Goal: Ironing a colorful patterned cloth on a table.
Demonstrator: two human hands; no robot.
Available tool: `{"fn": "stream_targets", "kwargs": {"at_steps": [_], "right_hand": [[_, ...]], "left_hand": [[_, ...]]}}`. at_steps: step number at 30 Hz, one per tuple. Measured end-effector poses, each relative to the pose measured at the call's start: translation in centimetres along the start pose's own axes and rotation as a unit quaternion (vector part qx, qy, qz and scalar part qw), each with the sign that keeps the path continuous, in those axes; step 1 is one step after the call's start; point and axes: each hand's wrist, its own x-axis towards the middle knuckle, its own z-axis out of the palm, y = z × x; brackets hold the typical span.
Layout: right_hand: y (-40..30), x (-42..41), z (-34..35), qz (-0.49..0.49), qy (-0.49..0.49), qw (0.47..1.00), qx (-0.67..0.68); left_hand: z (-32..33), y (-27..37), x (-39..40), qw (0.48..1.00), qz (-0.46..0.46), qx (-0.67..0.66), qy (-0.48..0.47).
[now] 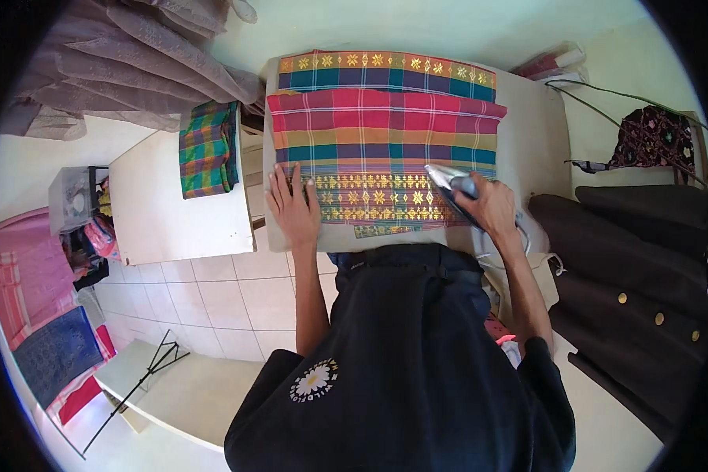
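A checked cloth with gold motifs lies in folded layers over a pale padded ironing surface. My right hand grips the handle of a clothes iron, which rests on the cloth's gold-patterned band near its right side, tip towards the upper left. Its cord hangs beside my right wrist. My left hand lies flat with fingers spread on the cloth's lower left corner, partly on the pale cover. A small patterned edge of cloth shows beneath the lower border.
A folded green checked cloth lies on a white tabletop at the left. Dark garments with gold buttons are at the right. A black folding stand stands at the lower left. A curtain hangs at the upper left.
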Motion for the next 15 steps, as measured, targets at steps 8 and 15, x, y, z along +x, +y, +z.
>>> {"fn": "stream_targets", "kwargs": {"at_steps": [8, 15], "right_hand": [[-9.1, 4.6, 2.2, -0.214, -0.134, 0.967, 0.030], [-21.2, 10.1, 6.1, -0.270, -0.094, 0.955, 0.080]], "left_hand": [[-0.3, -0.5, -1.1, 0.995, -0.094, 0.042, 0.014], [0.2, -0.7, -1.1, 0.991, -0.121, 0.059, 0.000]]}}
